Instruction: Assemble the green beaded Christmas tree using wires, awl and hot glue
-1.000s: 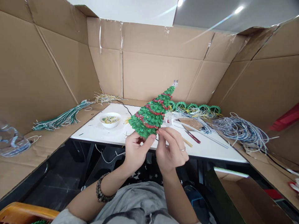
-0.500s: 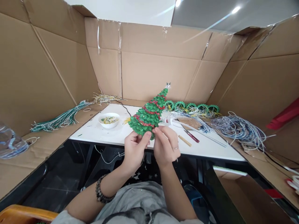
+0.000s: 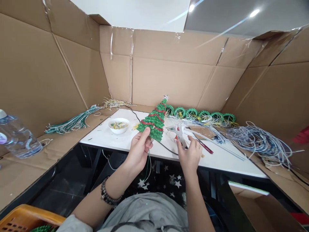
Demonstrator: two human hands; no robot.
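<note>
Tall cardboard walls (image 3: 169,77) close in the scene on the left, far and right sides. Inside them stands a white worktop (image 3: 224,159), its near edge running from left to right across the middle. On the cardboard to the right of it lies a loose heap of grey-blue wires (image 3: 260,141); on the cardboard to the left lies a bundle of green and white wires (image 3: 72,122), and nearer, at the far left, a clear plastic bottle (image 3: 16,138) on its side. Along the far edge of the worktop runs a row of green rings (image 3: 200,113).

The left hand (image 3: 138,153) holds a small green Christmas tree (image 3: 154,120) with red garlands and a silver star above the near edge of the worktop, its top tilted to the far right; the fingers are clamped on its lower left edge. The right hand (image 3: 191,156) is just right of it, fingers closed around the handle of a white glue gun (image 3: 180,133) that rests on the worktop. A small white bowl (image 3: 118,125) of bits sits to the left of the tree, and red-handled cutters (image 3: 205,146) lie just right of the gun.
</note>
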